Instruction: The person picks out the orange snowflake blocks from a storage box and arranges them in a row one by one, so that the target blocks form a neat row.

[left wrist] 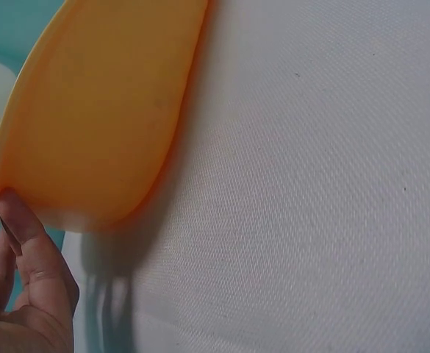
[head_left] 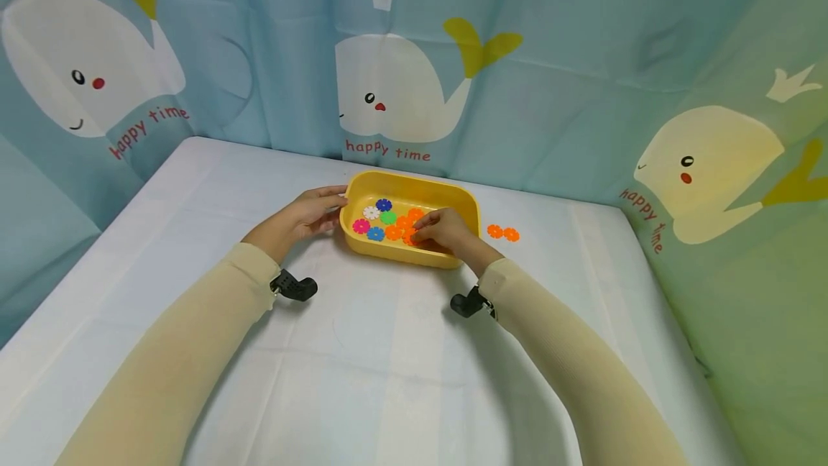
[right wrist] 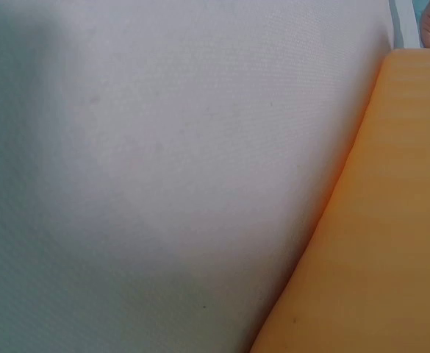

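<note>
A yellow plastic basin (head_left: 401,253) stands on the table with snowflake discs inside. My left hand (head_left: 304,214) holds its left end; in the left wrist view the thumb (left wrist: 20,217) and a finger pinch the rim of the basin (left wrist: 104,110). My right hand (head_left: 449,230) reaches over the front wall, its curled fingertips pinching an orange snowflake disc (head_left: 410,237) among other orange ones (head_left: 394,233). Left of them lie pink (head_left: 361,226), white (head_left: 371,213), dark blue (head_left: 384,205), green (head_left: 388,217) and light blue discs (head_left: 375,234). The right wrist view shows only the basin's outer wall (right wrist: 376,220), hiding the right fingers.
Two orange discs (head_left: 502,233) lie on the white tablecloth (head_left: 362,351) to the right of the basin. Behind the table hangs a blue curtain (head_left: 284,56) printed with whales, and it continues along both sides. Black wrist mounts (head_left: 294,286) jut from both sleeves.
</note>
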Motion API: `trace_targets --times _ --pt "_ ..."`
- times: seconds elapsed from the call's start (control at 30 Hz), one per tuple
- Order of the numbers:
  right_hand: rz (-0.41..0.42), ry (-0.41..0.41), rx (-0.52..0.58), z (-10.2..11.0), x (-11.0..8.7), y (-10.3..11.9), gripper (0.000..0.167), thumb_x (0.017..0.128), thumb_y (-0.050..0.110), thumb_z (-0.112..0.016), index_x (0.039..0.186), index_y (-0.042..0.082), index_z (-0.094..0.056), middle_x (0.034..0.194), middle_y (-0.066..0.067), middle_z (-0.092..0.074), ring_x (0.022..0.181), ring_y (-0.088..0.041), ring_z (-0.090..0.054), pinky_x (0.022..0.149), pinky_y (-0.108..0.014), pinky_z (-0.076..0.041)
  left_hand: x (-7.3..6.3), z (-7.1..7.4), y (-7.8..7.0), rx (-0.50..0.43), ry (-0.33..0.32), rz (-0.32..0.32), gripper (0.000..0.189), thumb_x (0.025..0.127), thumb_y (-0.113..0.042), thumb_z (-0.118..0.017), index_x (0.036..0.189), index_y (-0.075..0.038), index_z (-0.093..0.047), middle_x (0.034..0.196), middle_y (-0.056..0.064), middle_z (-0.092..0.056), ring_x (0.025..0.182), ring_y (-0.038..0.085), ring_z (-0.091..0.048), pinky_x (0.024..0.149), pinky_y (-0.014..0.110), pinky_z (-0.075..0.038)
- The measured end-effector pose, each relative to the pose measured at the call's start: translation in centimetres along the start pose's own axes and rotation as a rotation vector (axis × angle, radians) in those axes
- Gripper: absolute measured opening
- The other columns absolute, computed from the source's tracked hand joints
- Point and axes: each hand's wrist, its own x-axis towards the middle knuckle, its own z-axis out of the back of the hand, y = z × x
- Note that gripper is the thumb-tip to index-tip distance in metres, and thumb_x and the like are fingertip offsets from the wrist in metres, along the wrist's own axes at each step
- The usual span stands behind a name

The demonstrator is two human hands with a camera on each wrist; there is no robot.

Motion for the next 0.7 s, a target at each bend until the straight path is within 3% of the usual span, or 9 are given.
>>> trace_targets --times 0.2,0.7 --pt "-0.023 0.01 0.025 0.1 -0.15 0.13 0.025 0.088 -0.002 -0.07 0.111 -0.007 -0.065 0.085 -0.007 -0.069 0.071 -0.015 -0.07 0.073 -0.026 -0.059 -0.12 0.05 -0.1 -0.002 -0.001 0.009 0.052 0.099 -0.022 -0.059 0.149 -0.026 -0.044 0.12 0.003 -0.054 0.078 0.01 -0.054 0.065 0.013 -0.052" --pt "-0.046 0.023 0.012 0.26 -0.05 0.23 0.026 0.087 -0.001 -0.071 0.113 -0.006 -0.067 0.086 -0.007 -0.071 0.069 -0.014 -0.069 0.072 -0.026 -0.059 -0.03 0.1 0.0 -0.005 0.0 0.012 0.052 0.1 -0.022 -0.059 0.149 -0.027 -0.044 0.111 0.003 -0.055 0.069 0.009 -0.053 0.056 0.012 -0.048"
